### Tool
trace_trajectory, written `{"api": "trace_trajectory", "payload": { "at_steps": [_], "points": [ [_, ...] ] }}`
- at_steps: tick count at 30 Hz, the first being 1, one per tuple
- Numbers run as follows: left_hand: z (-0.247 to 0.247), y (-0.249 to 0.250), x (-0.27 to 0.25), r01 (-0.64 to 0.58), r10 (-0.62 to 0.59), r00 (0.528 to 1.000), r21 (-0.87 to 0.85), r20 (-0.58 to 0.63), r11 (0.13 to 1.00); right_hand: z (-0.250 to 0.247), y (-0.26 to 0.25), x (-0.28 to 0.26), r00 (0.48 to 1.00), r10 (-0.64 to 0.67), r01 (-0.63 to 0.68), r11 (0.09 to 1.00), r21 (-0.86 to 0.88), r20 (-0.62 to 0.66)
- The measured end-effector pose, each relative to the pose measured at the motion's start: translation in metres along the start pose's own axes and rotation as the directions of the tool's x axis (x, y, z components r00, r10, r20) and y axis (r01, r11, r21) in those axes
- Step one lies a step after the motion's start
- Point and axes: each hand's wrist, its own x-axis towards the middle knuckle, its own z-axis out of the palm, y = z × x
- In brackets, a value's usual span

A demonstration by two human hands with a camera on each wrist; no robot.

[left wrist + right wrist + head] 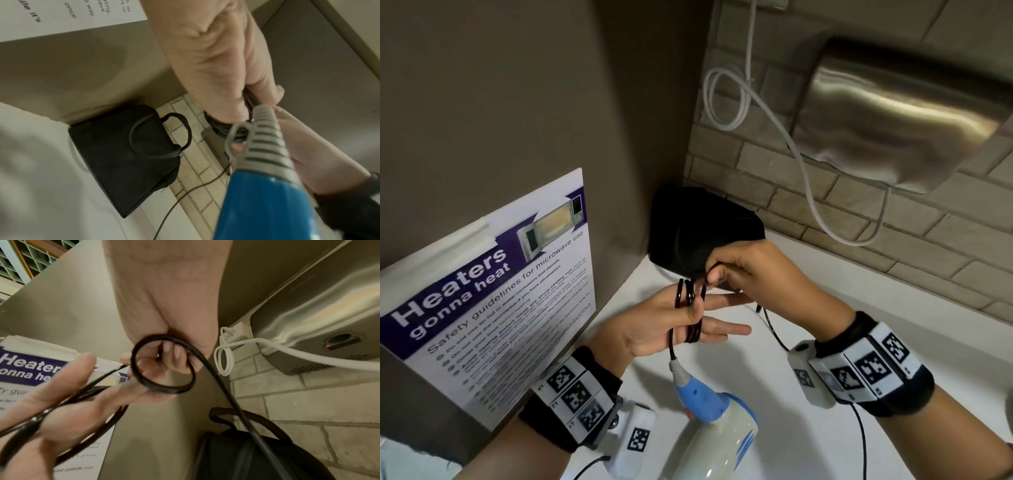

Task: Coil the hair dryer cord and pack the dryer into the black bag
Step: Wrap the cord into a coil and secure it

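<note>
**Cord part-coiled.** The black cord lies in several turns across the outstretched fingers of the left hand. The thumb of that hand pins the turns to the palm. The right hand, just past the left fingertips, pinches the free run and holds a small loop in it. Below the left hand the cord enters a ribbed grey sleeve on the dryer, which appears to rest on the white bench near the left wrist. From the right hand the slack drops beneath the right wrist, and its plug end is out of sight.

**Handling, as judged.** The cord looks light, flat in section, glossy and springy rather than limp. It keeps round loops, and would likely spring open if the thumb lifted. Its smooth jacket may slip through a loose pinch. The best hold is across all the turns of the bundle, and on the free run close to the coil. The dryer seems the heavier part, so it should be lifted by its blue-and-cream handle, not by the cord. A black bag stands beyond the right hand, against the wall.
</note>
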Motion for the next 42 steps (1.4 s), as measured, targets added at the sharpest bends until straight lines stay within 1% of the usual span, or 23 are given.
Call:
{"api": "trace_trajectory", "payload": {
  "at_steps": [2,7,11,13,14,15,16,17,18,19,20,21,22,23,24,26,28,31,32,35,38,40,42],
  "points": [
    [0.001,-0.001,0.001,0.028,-0.029,0.999,0.042,0.034,0.999,0.004,0.001,0.006,1.0,-0.013,0.013,1.0,0.0,-0.011],
    [-0.001,-0.002,-0.003,0.091,-0.091,0.996,0.061,-0.01,0.994,0.012,0.018,0.014,1.0,-0.012,0.012,0.999,0.044,-0.004],
    [0.002,0.0,-0.006,0.094,-0.096,0.993,0.031,0.072,0.995,0.021,0.023,0.015,1.0,0.027,-0.027,0.995,0.1,0.002],
    [0.007,0.002,-0.004,0.066,-0.061,0.988,-0.033,0.14,0.997,0.023,0.022,0.009,0.998,0.015,-0.023,0.989,0.144,0.054],
    [0.01,0.002,-0.002,0.047,-0.036,0.985,-0.061,0.167,0.997,0.031,0.018,0.009,0.993,0.036,-0.054,0.986,0.156,0.116],
    [0.012,0.002,0.0,0.021,-0.006,0.984,-0.081,0.178,0.996,0.044,0.018,0.009,0.982,0.114,-0.135,0.982,0.132,0.154],
    [0.014,0.002,0.001,-0.013,0.03,0.984,-0.096,0.174,0.995,0.06,0.021,0.015,0.938,0.342,-0.344,0.938,0.043,0.055],
    [0.014,0.001,0.003,-0.053,0.07,0.985,-0.109,0.159,0.993,0.068,0.035,0.017,0.822,0.561,-0.565,0.824,0.025,0.1],
    [0.014,-0.001,0.003,-0.096,0.113,0.984,-0.123,0.138,0.988,0.087,0.034,0.022,0.67,0.71,-0.73,0.683,-0.021,-0.215],
    [0.013,-0.002,0.004,-0.142,0.156,0.982,-0.136,0.103,0.981,0.1,0.033,0.022,0.603,0.726,-0.77,0.638,-0.003,-0.33],
    [0.012,-0.003,0.004,-0.188,0.199,0.978,-0.151,0.061,0.97,0.095,0.032,0.012,0.728,0.681,-0.68,0.732,0.038,-0.082],
    [0.009,-0.005,0.004,-0.231,0.236,0.972,-0.166,0.013,0.959,0.086,0.035,-0.01,0.841,0.509,-0.53,0.843,0.093,0.185],
    [0.007,-0.006,0.004,-0.264,0.263,0.964,-0.184,-0.034,0.947,0.096,0.02,-0.021,0.911,0.351,-0.374,0.925,0.073,0.215],
    [0.003,-0.006,0.004,-0.288,0.276,0.957,-0.202,-0.085,0.936,0.093,0.018,-0.026,0.91,0.204,-0.27,0.952,0.143,0.362],
    [-0.002,-0.007,0.004,-0.304,0.28,0.95,-0.213,-0.138,0.928,0.09,0.024,-0.036,0.919,0.147,-0.202,0.973,0.116,0.366],
    [-0.011,-0.01,0.004,-0.324,0.268,0.928,-0.207,-0.257,0.923,0.099,0.028,-0.041,0.935,0.165,-0.185,0.982,0.035,0.315],
    [-0.019,-0.013,0.003,-0.326,0.237,0.899,-0.202,-0.368,0.924,0.103,0.023,-0.047,0.93,0.15,-0.154,0.988,-0.014,0.337],
    [-0.024,-0.017,0.005,-0.304,0.174,0.855,-0.2,-0.489,0.931,0.097,0.024,-0.058,0.927,0.196,-0.183,0.98,-0.073,0.319],
    [-0.026,-0.018,0.005,-0.299,0.159,0.839,-0.196,-0.52,0.934,0.093,0.022,-0.06,0.933,0.189,-0.168,0.981,-0.093,0.305],
    [-0.03,-0.02,0.007,-0.262,0.117,0.801,-0.168,-0.588,0.95,0.076,0.011,-0.062,0.953,0.14,-0.109,0.986,-0.13,0.269],
    [-0.03,-0.02,0.009,-0.22,0.094,0.787,-0.135,-0.61,0.966,0.055,0.003,-0.063,0.97,0.097,-0.08,0.993,-0.084,0.222],
    [-0.029,-0.019,0.01,-0.198,0.095,0.781,-0.1,-0.618,0.975,0.043,-0.004,-0.064,0.971,0.097,-0.09,0.995,-0.045,0.218],
    [-0.03,-0.018,0.01,-0.202,0.107,0.767,-0.08,-0.633,0.976,0.035,-0.007,-0.067,0.968,0.138,-0.142,0.99,0.002,0.21]
  ]
}}
